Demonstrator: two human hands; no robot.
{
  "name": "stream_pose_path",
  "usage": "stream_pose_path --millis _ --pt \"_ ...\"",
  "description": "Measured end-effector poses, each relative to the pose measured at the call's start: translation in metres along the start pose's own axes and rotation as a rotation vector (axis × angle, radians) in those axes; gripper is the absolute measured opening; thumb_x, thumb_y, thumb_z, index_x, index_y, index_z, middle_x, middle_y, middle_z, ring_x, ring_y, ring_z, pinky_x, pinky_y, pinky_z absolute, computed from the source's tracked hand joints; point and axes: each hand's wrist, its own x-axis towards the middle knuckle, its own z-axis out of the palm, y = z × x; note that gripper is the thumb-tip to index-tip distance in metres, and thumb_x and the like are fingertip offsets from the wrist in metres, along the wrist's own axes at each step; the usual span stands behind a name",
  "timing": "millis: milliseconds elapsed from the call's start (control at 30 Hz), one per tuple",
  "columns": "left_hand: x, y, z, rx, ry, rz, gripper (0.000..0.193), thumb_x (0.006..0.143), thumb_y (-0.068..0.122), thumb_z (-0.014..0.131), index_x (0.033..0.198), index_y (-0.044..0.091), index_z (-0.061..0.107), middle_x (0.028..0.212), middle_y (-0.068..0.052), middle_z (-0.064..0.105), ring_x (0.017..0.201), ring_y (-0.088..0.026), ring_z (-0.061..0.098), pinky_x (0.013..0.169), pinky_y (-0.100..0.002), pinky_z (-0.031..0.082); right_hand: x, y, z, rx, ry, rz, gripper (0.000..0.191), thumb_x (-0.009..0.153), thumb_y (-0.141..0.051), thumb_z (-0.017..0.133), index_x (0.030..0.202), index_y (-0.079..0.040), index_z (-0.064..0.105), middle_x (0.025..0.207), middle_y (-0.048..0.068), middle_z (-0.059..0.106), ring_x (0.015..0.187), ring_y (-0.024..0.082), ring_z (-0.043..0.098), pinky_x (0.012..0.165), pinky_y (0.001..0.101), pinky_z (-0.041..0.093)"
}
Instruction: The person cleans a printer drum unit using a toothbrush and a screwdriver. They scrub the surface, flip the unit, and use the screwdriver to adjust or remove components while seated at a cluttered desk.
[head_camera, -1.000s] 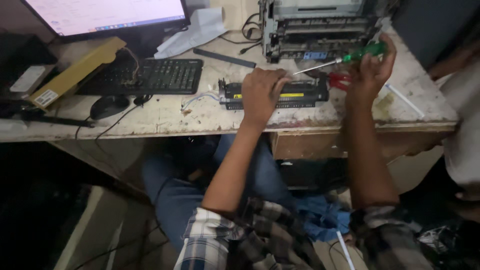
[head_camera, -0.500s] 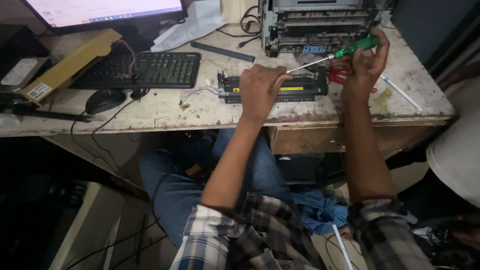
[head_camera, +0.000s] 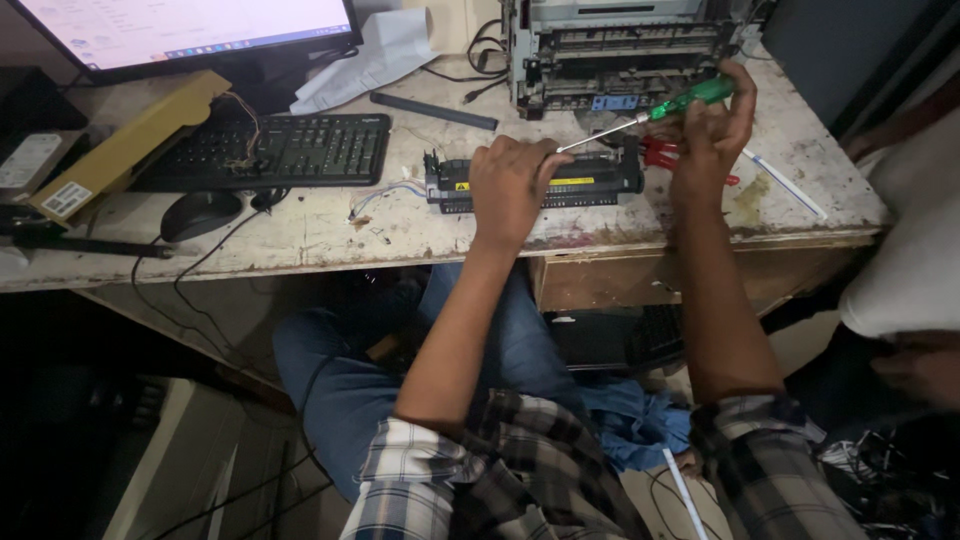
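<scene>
the left hand (head_camera: 512, 188) pressed flat on the long black printer roller unit (head_camera: 535, 182) near the worn table's (head_camera: 300, 225) front edge; the right hand (head_camera: 712, 135) gripped a green-handled screwdriver (head_camera: 650, 112), tip at the unit. a slip could gouge left fingers.

the work surface is a worn, pale table (head_camera: 300, 235) with chipped, stained paint along its front edge. a monitor (head_camera: 190, 30) stands lit at the rear left, with a black keyboard (head_camera: 270, 150) and a black mouse (head_camera: 198, 213) in front of it. crumpled white paper (head_camera: 375, 55) lies beside the monitor. the space below the table is dark, with cables hanging down. light falls from above.
</scene>
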Motion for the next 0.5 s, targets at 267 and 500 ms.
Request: stream_pose_path --millis 267,500 --pt "-0.0024 -0.0017 0.0057 0.039 0.016 0.001 0.017 0.085 0.029 0.08 0.09 0.013 0.076 0.081 0.0 0.072 0.08 -0.023 0.062 0.074 -0.04 0.041 -0.0017 0.0036 -0.0037 -0.053 -0.043 -0.069 0.046 0.118 -0.003 0.06 0.158 -0.007 0.036 0.112 0.016 0.069 0.087 0.02 0.074 0.081 0.0346 0.065" --pt "-0.0042 -0.0044 0.0082 0.072 -0.022 0.024 0.02 0.085 0.034 0.08 0.088 0.015 0.076 0.079 0.001 0.071 0.081 -0.022 0.061 0.075 -0.04 0.041 -0.0036 0.0035 -0.0011 -0.045 -0.082 -0.098 0.051 0.119 -0.003 0.06 0.161 -0.008 0.03 0.124 0.016 0.07 0.101 0.019 0.073 0.087 0.0335 0.065"
